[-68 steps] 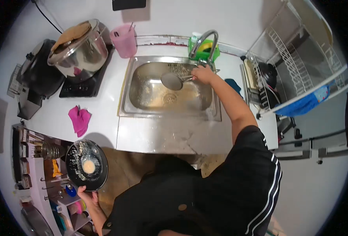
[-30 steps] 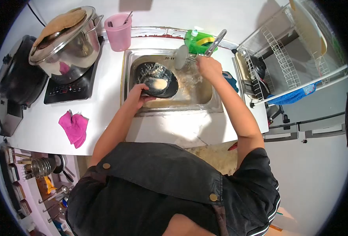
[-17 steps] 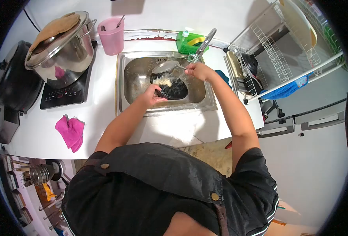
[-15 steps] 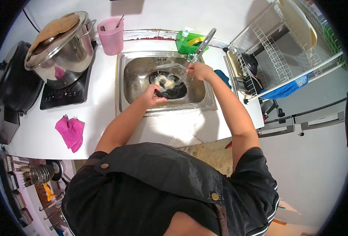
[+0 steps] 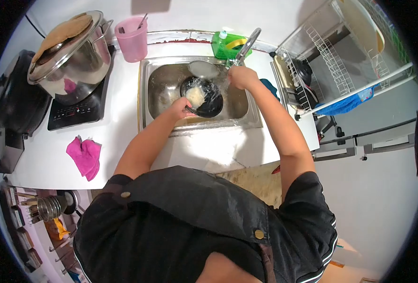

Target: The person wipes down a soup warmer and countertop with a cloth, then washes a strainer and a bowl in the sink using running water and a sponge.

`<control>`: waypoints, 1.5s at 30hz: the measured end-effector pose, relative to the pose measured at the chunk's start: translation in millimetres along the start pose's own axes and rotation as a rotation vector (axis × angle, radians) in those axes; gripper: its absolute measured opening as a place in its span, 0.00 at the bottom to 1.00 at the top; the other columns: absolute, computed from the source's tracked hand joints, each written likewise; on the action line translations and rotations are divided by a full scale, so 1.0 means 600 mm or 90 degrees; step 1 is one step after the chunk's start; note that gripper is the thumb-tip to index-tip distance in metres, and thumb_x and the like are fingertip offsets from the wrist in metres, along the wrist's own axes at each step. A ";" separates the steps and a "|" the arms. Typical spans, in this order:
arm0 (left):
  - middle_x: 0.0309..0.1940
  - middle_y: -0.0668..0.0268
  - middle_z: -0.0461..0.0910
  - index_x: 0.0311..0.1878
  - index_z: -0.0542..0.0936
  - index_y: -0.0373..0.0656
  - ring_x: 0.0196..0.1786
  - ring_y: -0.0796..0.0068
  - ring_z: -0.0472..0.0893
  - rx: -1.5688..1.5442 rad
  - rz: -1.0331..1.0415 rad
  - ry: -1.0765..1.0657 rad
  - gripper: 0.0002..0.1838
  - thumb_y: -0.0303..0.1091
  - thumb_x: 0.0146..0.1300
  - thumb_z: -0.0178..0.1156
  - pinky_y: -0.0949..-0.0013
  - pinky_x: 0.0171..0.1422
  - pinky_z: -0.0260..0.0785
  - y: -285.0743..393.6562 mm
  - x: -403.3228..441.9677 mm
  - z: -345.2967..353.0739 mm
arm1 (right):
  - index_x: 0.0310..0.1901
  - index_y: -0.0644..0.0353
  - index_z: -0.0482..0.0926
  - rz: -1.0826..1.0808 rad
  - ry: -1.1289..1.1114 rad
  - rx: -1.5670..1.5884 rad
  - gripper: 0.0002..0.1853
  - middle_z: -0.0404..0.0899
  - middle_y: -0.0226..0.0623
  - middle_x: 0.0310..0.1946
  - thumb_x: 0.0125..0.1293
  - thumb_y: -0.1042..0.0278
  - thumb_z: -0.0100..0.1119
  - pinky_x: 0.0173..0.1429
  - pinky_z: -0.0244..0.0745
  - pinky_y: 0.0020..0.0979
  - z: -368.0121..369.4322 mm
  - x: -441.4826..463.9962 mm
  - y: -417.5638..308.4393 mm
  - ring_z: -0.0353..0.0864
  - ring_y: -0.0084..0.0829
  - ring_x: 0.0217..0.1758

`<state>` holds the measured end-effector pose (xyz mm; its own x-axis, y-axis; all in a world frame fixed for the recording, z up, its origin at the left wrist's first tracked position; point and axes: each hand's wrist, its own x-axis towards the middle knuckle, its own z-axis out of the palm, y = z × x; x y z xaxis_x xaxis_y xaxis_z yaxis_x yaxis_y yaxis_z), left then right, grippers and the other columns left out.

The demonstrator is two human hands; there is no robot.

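Observation:
My left hand (image 5: 182, 108) grips the near-left rim of a black bowl (image 5: 212, 107) in the steel sink (image 5: 145, 89). A pale, wet lump (image 5: 195, 96) lies in the bowl, with water splashing around it. My right hand (image 5: 242, 77) is closed just in front of the chrome faucet (image 5: 247, 45), over the sink's right side; its fingertips are hidden, so I cannot make out what it holds. A greyish oval piece (image 5: 203, 69) shows at the far side of the sink, behind the bowl.
Left of the sink stand a pink cup (image 5: 131, 45) and a large steel pot (image 5: 72, 61) on a black induction cooker (image 5: 79, 113). A magenta cloth (image 5: 85, 158) lies on the counter. A green caddy (image 5: 221, 47) sits behind the faucet; a white dish rack (image 5: 329, 59) stands right.
My right hand has shifted slightly right and is more closed. The greyish oval now shows broader and farther back. The bowl is tilted differently and the pale lump looks more compact.

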<state>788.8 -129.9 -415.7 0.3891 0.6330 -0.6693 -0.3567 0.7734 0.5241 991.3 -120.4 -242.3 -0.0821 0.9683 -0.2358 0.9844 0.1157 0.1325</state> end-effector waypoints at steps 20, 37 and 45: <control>0.54 0.26 0.54 0.57 0.58 0.33 0.50 0.28 0.68 0.100 -0.139 0.004 0.24 0.24 0.55 0.44 0.67 0.46 0.76 0.044 0.096 0.110 | 0.37 0.60 0.77 0.046 0.062 -0.041 0.11 0.79 0.46 0.38 0.54 0.71 0.47 0.43 0.74 0.40 -0.027 -0.015 -0.019 0.80 0.42 0.41; 0.45 0.36 0.70 0.49 0.64 0.24 0.41 0.44 0.77 0.312 -0.076 -0.025 0.18 0.24 0.56 0.41 0.76 0.30 0.77 0.169 0.050 0.034 | 0.38 0.61 0.80 0.024 0.040 -0.055 0.12 0.79 0.45 0.39 0.53 0.72 0.51 0.44 0.74 0.38 -0.056 -0.047 -0.035 0.79 0.40 0.44; 0.51 0.39 0.66 0.54 0.61 0.26 0.52 0.37 0.69 -0.115 -0.114 0.016 0.21 0.25 0.57 0.39 0.79 0.27 0.78 0.168 0.022 -0.071 | 0.38 0.59 0.80 0.041 0.094 0.009 0.12 0.79 0.44 0.40 0.55 0.70 0.49 0.44 0.74 0.39 -0.047 -0.040 -0.031 0.79 0.41 0.44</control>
<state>722.2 -45.2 -394.2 0.4396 0.4835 -0.7569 -0.4303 0.8531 0.2951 970.7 -139.4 -212.3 -0.0393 0.9957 -0.0835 0.9903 0.0499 0.1293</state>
